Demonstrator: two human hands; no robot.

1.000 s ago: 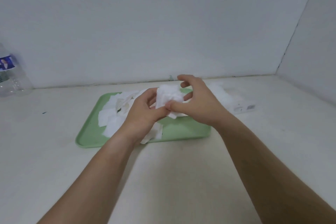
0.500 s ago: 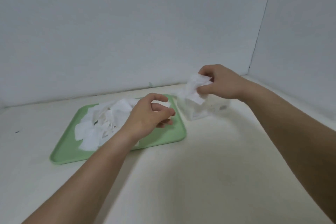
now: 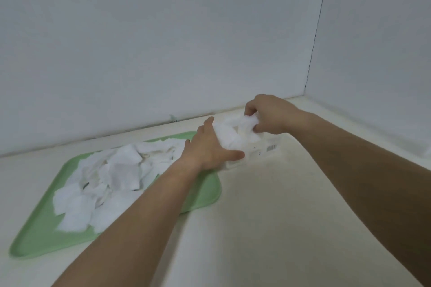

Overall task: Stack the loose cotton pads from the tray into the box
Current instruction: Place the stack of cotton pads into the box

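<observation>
A green tray (image 3: pixel 39 235) lies at the left with several loose white cotton pads (image 3: pixel 121 170) heaped on it. Just right of the tray stands the white box (image 3: pixel 263 149), with a barcode on its near side and pads (image 3: pixel 231 137) bulging out of its top. My right hand (image 3: pixel 268 114) is over the box, its fingers curled round a bunch of pads at the opening. My left hand (image 3: pixel 210 147) reaches across the tray's right end and grips the box's left side, thumb along the near face and fingers up against the pads.
The tray and box sit on a cream table (image 3: pixel 268 216) set into a corner of grey-white walls (image 3: pixel 163 42). The back wall runs just behind the box, and the side wall closes off the right.
My right hand has lowered its bunch of pads onto the box's opening. My left hand has left the tray and reached right to the box's side. The view has swung right.
</observation>
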